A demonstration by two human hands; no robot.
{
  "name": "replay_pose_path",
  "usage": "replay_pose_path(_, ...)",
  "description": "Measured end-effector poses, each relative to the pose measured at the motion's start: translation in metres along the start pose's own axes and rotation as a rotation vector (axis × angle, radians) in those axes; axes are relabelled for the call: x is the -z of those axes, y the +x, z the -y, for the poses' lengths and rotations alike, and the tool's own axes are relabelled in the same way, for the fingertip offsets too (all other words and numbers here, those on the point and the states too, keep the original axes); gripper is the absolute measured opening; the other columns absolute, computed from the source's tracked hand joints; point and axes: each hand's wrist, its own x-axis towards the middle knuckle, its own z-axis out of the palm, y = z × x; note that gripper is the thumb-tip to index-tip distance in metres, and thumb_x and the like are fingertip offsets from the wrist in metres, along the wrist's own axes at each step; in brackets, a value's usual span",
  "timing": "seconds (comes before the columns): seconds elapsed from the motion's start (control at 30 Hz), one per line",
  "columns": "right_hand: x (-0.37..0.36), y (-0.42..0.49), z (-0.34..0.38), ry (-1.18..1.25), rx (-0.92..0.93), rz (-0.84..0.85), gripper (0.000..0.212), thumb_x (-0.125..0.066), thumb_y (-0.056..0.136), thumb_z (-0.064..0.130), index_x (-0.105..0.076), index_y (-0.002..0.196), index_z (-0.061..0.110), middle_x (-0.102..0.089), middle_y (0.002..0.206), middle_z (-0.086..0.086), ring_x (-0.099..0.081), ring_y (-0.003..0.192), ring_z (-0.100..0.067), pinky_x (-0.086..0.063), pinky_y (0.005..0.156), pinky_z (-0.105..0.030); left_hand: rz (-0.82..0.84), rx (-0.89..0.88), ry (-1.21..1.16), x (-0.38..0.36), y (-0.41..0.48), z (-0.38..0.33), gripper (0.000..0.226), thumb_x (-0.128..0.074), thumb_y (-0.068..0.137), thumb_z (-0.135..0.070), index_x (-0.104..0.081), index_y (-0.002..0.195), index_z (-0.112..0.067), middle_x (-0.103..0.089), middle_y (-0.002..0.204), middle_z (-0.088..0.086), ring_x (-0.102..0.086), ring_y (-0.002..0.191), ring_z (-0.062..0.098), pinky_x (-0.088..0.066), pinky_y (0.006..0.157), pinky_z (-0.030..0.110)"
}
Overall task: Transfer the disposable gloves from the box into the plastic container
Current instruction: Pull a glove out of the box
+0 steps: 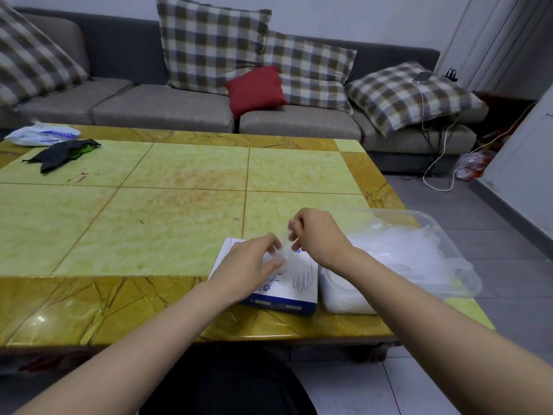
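A white and blue glove box (294,287) lies flat near the table's front edge. My left hand (248,266) rests on top of it, fingers curled at the opening and touching clear glove film. My right hand (314,232) hovers just above the box and pinches a thin clear glove (284,250) that rises from the opening. Right of the box stands a clear plastic container (460,277), holding a heap of clear gloves (401,250).
The yellow-green tiled table (167,205) has a black cloth (62,152) and a white plastic bag (42,134) at its far left. A grey sofa (167,106) with checked cushions stands behind. The container overhangs the table's right edge.
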Motion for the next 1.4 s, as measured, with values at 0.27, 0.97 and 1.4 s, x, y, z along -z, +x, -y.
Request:
replay_pose_path(0.27, 0.009, 0.004, -0.009, 0.080, -0.047, -0.088, 0.029, -0.036, 0.096, 0.007, -0.058, 0.087, -0.011, -0.067, 0.087, -0.020, -0.068, 0.073, -0.031, -0.054, 0.076, -0.051, 0.021, -0.047, 0.284, -0.002, -0.001, 0.012, 0.018, -0.049, 0.094, -0.015, -0.062, 0.103, -0.021, -0.064, 0.106, -0.008, -0.055, 0.103, 0.015, -0.029, 0.086, 0.024)
replay_pose_path(0.97, -0.004, 0.006, -0.012, -0.198, -0.057, 0.075, 0.035, -0.060, 0.091, 0.035, -0.049, 0.076, 0.005, -0.058, 0.074, -0.010, -0.060, 0.074, -0.029, -0.044, 0.059, -0.032, 0.280, -0.040, 0.601, -0.012, 0.000, 0.004, 0.063, -0.051, 0.087, -0.055, -0.034, 0.143, -0.030, -0.049, 0.132, -0.004, -0.035, 0.124, 0.021, -0.020, 0.104, 0.038)
replay_pose_path(1.4, 0.023, 0.020, -0.004, 0.022, -0.024, -0.247, 0.019, -0.039, 0.089, -0.002, -0.050, 0.104, 0.001, -0.063, 0.095, -0.021, -0.059, 0.087, -0.033, -0.051, 0.081, -0.047, 0.338, 0.023, 0.548, 0.001, -0.006, 0.010, 0.062, -0.054, 0.085, -0.055, -0.040, 0.140, -0.032, -0.053, 0.134, -0.007, -0.036, 0.118, 0.020, -0.025, 0.095, 0.033)
